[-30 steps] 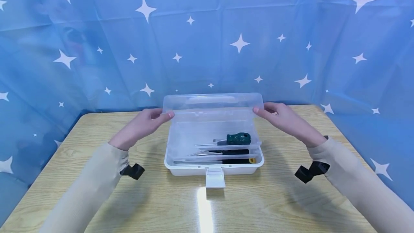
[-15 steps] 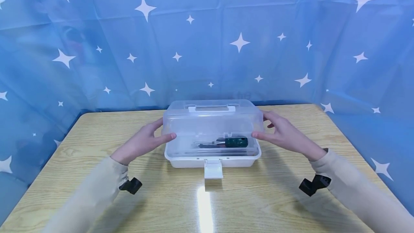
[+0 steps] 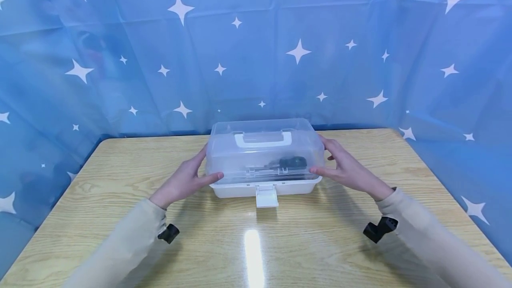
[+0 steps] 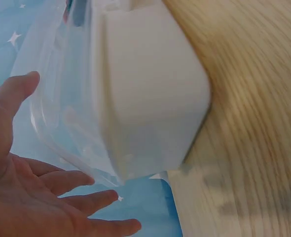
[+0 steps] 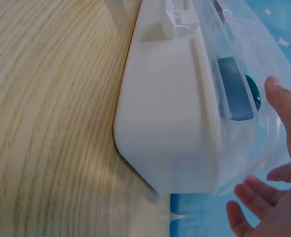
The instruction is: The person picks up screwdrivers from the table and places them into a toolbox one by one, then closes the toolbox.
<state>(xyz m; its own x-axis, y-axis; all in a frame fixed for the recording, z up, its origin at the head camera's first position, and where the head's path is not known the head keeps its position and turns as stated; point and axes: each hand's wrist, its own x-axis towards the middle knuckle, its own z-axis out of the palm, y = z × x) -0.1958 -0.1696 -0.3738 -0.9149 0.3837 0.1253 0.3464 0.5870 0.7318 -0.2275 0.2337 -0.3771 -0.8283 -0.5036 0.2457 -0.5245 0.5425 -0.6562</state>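
A white toolbox base [image 3: 236,191] stands on the table, with its translucent lid [image 3: 228,154] lowered over it. Whether the lid meets the rim all along, I cannot tell. A white carry handle [image 3: 262,144] lies on the lid, and the front latch [image 3: 266,196] sticks out, unfastened. Through the plastic shows a dark green screwdriver handle [image 3: 294,162]; the other tools are blurred. My left hand [image 3: 188,181] touches the lid's left end, thumb in front, fingers stretched. At the right end, my right hand [image 3: 346,170] rests its thumb on the front and its loose fingers by the side.
The box sits near the back edge of a wood-grain table [image 3: 120,181]. Behind it hangs a blue curtain [image 3: 256,57] with white stars. A black wrist camera [image 3: 380,229] is strapped at each sleeve.
Both hands have brought the raised lid forward and down over the box. The tools are now seen only through the lid. The box appears slightly farther back.
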